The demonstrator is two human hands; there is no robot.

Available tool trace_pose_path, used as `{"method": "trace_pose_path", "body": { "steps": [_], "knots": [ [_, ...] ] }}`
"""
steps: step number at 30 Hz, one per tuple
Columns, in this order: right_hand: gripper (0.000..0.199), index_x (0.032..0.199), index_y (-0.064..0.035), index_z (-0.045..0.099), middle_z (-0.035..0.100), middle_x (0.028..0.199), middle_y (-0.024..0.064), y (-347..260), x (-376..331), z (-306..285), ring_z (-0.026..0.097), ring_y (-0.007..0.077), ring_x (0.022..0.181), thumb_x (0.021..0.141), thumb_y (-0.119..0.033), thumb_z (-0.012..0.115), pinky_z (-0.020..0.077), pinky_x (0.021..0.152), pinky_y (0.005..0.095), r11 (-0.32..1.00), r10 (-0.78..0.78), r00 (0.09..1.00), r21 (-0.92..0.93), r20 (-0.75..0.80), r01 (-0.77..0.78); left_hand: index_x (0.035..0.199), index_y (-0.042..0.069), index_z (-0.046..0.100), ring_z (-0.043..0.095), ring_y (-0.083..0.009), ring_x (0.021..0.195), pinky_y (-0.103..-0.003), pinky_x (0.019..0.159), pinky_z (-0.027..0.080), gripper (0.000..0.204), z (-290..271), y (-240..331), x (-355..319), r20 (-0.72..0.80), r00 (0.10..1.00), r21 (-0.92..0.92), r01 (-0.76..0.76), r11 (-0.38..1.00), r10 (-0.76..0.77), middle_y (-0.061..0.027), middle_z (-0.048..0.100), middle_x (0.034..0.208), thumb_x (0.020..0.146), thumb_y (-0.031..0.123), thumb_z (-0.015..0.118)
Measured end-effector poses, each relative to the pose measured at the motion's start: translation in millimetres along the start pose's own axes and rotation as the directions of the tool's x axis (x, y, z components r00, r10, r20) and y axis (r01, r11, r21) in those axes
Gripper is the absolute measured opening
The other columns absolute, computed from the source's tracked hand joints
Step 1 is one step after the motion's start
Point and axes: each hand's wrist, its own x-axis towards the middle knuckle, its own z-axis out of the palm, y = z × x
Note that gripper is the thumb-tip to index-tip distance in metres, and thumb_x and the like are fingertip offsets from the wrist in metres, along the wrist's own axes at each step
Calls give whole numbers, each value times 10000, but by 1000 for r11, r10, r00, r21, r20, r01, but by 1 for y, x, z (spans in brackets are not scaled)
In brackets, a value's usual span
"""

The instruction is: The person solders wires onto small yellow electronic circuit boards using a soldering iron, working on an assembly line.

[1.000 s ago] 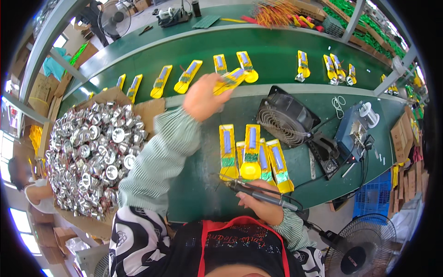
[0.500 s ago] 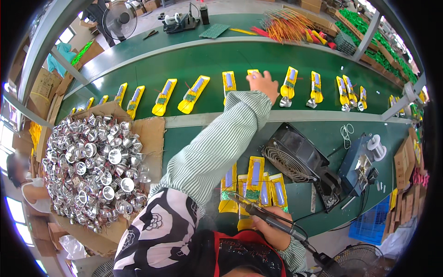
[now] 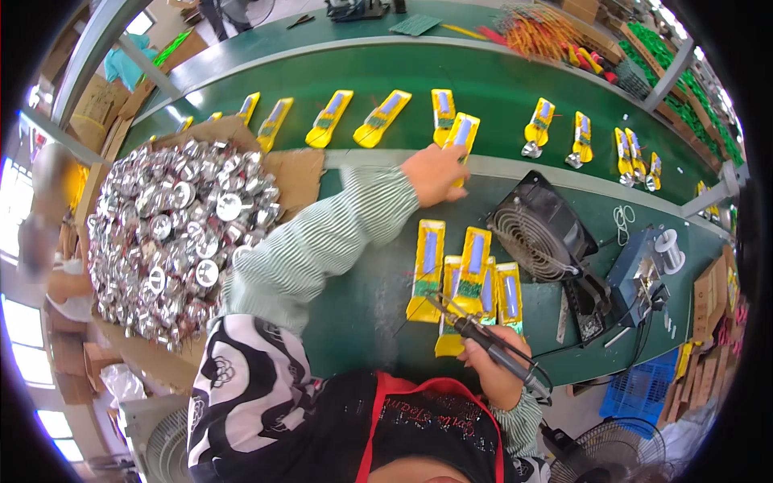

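My left hand [image 3: 435, 175] is closed on a yellow plastic casing [image 3: 463, 129] with a blue-violet cylindrical battery in it, held over the metal rail between conveyor and bench. In my right hand [image 3: 497, 369] is a soldering iron [image 3: 493, 344], its tip pointing up and left over several similar casings on the bench. One such casing [image 3: 430, 245] lies at the left of that group; a green circuit board shows at its lower end. On the green conveyor [image 3: 491, 80] is a row of more casings, and those on the right have silver reflector cups [image 3: 531, 150] attached.
At the left a cardboard box [image 3: 298, 181] holds a heap of silver reflector cups [image 3: 185, 241]. A black fan [image 3: 535, 229] and a blue-grey soldering station [image 3: 632, 266] with a solder spool [image 3: 668, 251] stand at right. Beyond the conveyor are orange wires [image 3: 539, 36].
My left hand has come back from the conveyor toward me, bringing a yellow casing off the belt. My right hand still holds the soldering iron. The whole view has shifted.
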Motion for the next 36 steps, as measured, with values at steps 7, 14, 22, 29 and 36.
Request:
{"method": "trace_pose_path", "body": {
  "steps": [7,14,22,29,36],
  "knots": [
    [182,962,61,501,638,796,160,0,-15,8,630,173,612,813,6,589,517,533,251,998,-13,1000,63,25,11,1009,101,593,512,-313,934,-401,768,485,326,-20,64,-188,179,955,97,220,971,-235,-95,455,1200,727,237,681],
    [211,965,62,544,647,779,120,-2,-20,24,631,141,641,783,0,631,505,576,240,995,-19,996,101,88,10,1032,106,587,505,-315,973,-397,810,474,293,-14,81,-262,148,965,-95,234,968,-219,-108,456,1227,764,205,650],
    [195,957,65,548,649,792,120,-2,-21,41,632,139,643,788,3,624,504,569,231,990,-18,994,144,111,1,817,101,644,495,-262,959,-382,744,452,95,-30,-41,-228,-259,770,561,612,558,-584,-56,522,909,737,127,599],
    [205,970,58,526,641,809,140,3,-24,38,621,148,622,802,-11,620,503,544,236,991,38,995,125,90,-49,791,114,678,520,-234,993,-376,749,455,93,-21,-59,-224,-260,747,622,615,485,-612,-39,583,903,730,139,612],
    [196,973,58,512,640,818,159,0,-15,45,622,158,626,819,-17,607,502,541,240,991,48,996,120,77,-58,942,3,656,632,-159,711,-269,649,478,184,-81,-15,-246,-402,607,-406,553,728,-686,-111,670,801,798,116,641]
  ]
}}
